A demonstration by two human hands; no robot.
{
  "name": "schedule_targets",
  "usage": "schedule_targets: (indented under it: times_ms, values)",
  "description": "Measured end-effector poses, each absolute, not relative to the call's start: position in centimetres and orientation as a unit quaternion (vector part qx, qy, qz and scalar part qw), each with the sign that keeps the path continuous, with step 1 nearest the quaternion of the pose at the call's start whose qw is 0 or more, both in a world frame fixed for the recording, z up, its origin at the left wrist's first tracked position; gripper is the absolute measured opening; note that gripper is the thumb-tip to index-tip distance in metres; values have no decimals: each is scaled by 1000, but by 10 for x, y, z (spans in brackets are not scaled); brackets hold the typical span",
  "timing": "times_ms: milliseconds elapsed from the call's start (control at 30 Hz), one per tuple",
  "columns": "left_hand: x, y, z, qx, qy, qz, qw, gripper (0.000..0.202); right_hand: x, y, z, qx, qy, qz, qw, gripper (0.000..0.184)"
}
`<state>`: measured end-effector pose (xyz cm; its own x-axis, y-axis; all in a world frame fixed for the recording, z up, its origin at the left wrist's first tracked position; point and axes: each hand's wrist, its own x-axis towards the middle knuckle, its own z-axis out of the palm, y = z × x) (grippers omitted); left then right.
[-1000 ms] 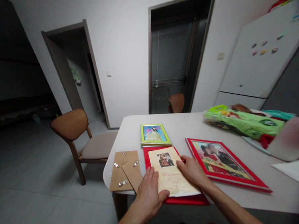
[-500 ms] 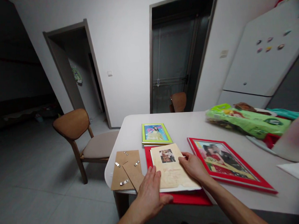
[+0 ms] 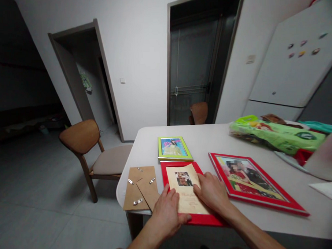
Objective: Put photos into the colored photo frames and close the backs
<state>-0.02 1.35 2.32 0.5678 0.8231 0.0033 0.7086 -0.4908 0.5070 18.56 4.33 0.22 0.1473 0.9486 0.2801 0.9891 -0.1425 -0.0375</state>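
A red picture frame lies at the table's front edge, its lower side jutting slightly past it. Inside its border sits a cream paper insert with a small printed photo and faint lettering. My left hand grips the frame's left side, fingers over the border and thumb along the bottom. With curled fingers, my right hand holds the insert's right side, covering part of the frame's right border. Left of the frame lies a brown backing board with metal clips and a support flap partly behind my left hand.
Behind the red frame lies a lime-green framed picture. To the right is a second red framed picture. A green plastic package and other items crowd the table's right end. A wooden chair stands at left.
The cream insert has gone down into the red frame, whose top and right borders now show. My right hand has shifted slightly left and curled more; my left hand stays nearly in place.
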Motion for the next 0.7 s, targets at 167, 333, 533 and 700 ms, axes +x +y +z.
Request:
schedule_targets:
  times_ms: [167,333,533,700]
  values:
    - [-9,10,19,859,442,137,222,62,184,40,0,-752,-634,-126,130,43]
    - [-17,5,18,882,403,137,203,61,179,43,2,-677,-720,-99,115,29]
    - [-33,2,21,877,412,145,199,71,141,41,20,-629,-759,-21,166,33]
    - [-90,12,6,809,559,130,127,75,85,26,23,-538,-815,54,208,33]
